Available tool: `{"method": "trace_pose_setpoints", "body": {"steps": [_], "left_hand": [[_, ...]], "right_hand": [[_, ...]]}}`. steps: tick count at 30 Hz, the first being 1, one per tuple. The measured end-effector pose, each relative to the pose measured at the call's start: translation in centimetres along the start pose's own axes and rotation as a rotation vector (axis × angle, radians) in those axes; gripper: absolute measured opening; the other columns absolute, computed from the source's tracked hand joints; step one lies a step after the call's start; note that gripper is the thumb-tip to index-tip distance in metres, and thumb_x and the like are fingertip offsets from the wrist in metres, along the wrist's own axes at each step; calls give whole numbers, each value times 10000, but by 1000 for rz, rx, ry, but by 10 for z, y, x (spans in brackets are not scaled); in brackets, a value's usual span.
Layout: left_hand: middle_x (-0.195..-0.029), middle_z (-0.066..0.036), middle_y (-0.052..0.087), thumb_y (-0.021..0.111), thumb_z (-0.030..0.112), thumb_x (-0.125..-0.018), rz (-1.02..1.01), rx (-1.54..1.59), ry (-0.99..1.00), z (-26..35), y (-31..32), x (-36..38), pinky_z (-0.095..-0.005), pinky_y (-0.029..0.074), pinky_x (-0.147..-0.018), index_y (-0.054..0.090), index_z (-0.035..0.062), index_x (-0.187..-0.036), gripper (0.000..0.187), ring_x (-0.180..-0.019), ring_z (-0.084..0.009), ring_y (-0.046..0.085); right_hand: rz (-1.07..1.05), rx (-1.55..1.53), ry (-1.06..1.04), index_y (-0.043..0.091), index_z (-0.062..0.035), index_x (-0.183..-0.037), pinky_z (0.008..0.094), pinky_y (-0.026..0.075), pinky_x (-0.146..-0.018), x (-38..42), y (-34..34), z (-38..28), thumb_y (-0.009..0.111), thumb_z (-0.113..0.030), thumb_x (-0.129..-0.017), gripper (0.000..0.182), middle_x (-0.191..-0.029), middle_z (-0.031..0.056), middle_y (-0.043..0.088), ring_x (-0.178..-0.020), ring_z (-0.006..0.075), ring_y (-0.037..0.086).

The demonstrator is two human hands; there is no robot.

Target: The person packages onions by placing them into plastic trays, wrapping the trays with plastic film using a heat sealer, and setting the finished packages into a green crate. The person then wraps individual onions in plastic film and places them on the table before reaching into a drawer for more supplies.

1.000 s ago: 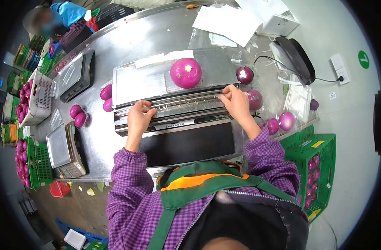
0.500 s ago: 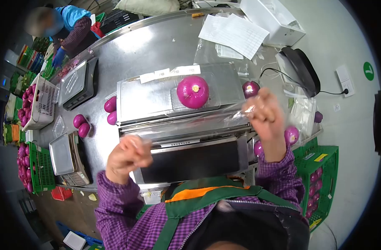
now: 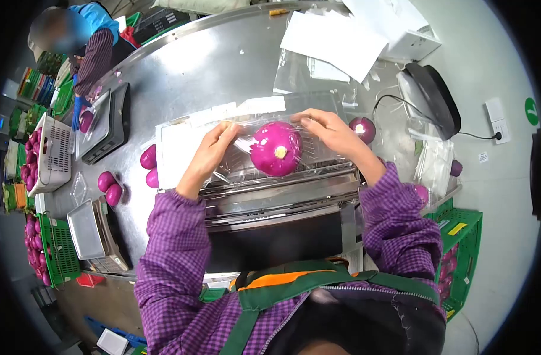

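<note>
A large red onion with a pale end spot sits on the flat top of the wrapping machine, in front of me. Clear plastic film is drawn over it, wrinkled and shiny at its sides. At the onion's left, my left hand pinches the film with thumb and fingers. My right hand is at its upper right, fingers bent and closed on the film's other side. Another red onion lies just beyond my right wrist.
Two scales stand at the left, with paired onions near them. Papers lie at the back. Green crates flank the table. A co-worker's blue-gloved hand is beside an onion at the far scale.
Both hands have moved from the machine's front up to the onion, bringing the film over it. The co-worker's gloved hand and an onion now appear at the far scale.
</note>
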State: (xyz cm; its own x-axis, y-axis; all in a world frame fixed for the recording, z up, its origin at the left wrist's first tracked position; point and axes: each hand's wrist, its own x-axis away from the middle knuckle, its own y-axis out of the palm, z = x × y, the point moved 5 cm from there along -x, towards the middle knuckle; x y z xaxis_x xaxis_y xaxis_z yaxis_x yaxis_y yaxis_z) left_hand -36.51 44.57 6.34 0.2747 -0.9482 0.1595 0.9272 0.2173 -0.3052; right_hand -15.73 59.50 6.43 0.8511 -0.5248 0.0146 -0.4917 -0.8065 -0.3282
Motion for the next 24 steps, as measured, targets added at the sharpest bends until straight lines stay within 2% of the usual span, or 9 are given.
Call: {"method": "trace_pose_setpoints", "body": {"steps": [2, 3, 8, 11, 14, 15, 20, 22, 24], "left_hand": [[-1115, -109, 598, 408, 388, -979, -69, 516, -135, -4, 9, 19, -311, 444, -874, 528, 12, -1196, 450, -1008, -192, 565], [-1115, -109, 598, 408, 388, -979, -71, 515, -137, -6, 13, 27, -311, 444, -874, 528, 12, -1196, 450, -1008, -192, 565], [-983, -113, 576, 392, 435, -972, -159, 479, -234, 8, 19, 63, -356, 461, -893, 518, 17, -1115, 459, -925, -197, 565], [-977, -145, 578, 389, 474, -956, -268, 619, -236, 7, 37, 110, -377, 543, -790, 499, -32, -1136, 549, -895, -223, 603], [-1050, -151, 555, 385, 494, -949, -312, 822, -507, -4, 66, 169, -322, 537, -809, 444, -71, -1208, 625, -911, -238, 620], [-1071, -178, 542, 404, 517, -930, -323, 845, -596, -12, 73, 187, -321, 555, -805, 368, -100, -1274, 707, -910, -268, 638], [-1035, -184, 538, 425, 488, -932, -283, 821, -699, -48, 91, 189, -364, 592, -731, 407, -104, -1200, 650, -793, -260, 661], [-998, -174, 567, 415, 495, -934, -331, 869, -685, -63, 96, 179, -364, 596, -703, 425, -87, -1192, 637, -804, -260, 660], [-998, -187, 584, 405, 501, -936, -414, 911, -656, -66, 104, 192, -356, 594, -697, 439, -97, -1177, 645, -844, -261, 659]], "right_hand": [[-104, -154, 174, 470, -53, -1262, 291, 495, -690, 22, 1, -32, 475, -334, -948, 422, -1022, 125, 618, -853, 174, 582], [-135, -265, 230, 418, -44, -1316, 240, 505, -648, 28, 6, -30, 472, -328, -954, 464, -942, 73, 565, -786, 117, 567], [-143, -224, 291, 444, 37, -1239, 252, 480, -539, 53, 11, -41, 408, -422, -960, 538, -1008, 120, 557, -589, 113, 529], [-251, -163, 425, 460, 66, -1222, 262, 461, -475, 92, 23, -43, 384, -393, -965, 531, -979, 120, 560, -488, 125, 525], [-385, -303, 635, 434, 78, -1252, 258, 478, -477, 145, 45, -50, 370, -417, -968, 575, -1176, 190, 529, -499, 146, 554], [-436, -312, 704, 430, 63, -1250, 255, 491, -468, 160, 54, -45, 353, -434, -970, 575, -1115, 187, 555, -499, 160, 576], [-430, -379, 769, 485, 72, -1136, 245, 502, -422, 184, 84, 26, 334, -484, -967, 601, -852, 154, 658, -497, 172, 601], [-481, -520, 780, 434, 87, -1194, 259, 497, -443, 179, 86, 19, 400, -505, -941, 645, -947, 173, 621, -586, 150, 606], [-495, -537, 807, 449, 72, -1191, 270, 512, -460, 194, 90, 19, 417, -488, -942, 613, -910, 151, 628, -598, 153, 610]]}}
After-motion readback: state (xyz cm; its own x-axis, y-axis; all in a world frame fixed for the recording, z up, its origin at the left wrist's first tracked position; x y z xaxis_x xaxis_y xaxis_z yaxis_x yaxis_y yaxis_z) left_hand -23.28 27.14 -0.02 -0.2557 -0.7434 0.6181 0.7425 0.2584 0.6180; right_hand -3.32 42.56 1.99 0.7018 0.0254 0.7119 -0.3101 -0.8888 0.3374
